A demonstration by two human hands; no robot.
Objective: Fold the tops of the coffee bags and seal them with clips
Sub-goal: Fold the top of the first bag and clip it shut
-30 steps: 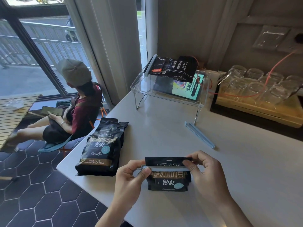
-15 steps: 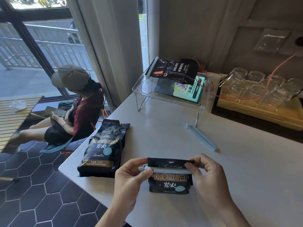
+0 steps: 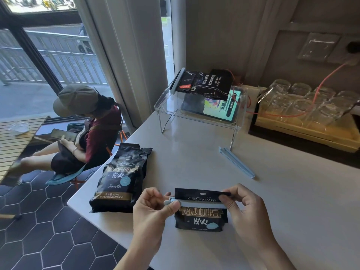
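Beyond the hands we see a clear acrylic riser [image 3: 196, 114] on the white bench [image 3: 292, 201], with a lit tablet [image 3: 218, 109] beneath it. Farther right we find upturned glasses [image 3: 303, 102] on a wooden tray [image 3: 303, 133]. To the left, a seated person [image 3: 85, 133] holds a phone [image 3: 63, 134].

Coffee bags [image 3: 201, 217] matt black foil-look, faint sheen; clip [image 3: 196, 203] smooth pale-blue plastic; tabletop [image 3: 292, 201] smooth matt; riser [image 3: 194, 114] at 12 o'clock clear glossy plastic.
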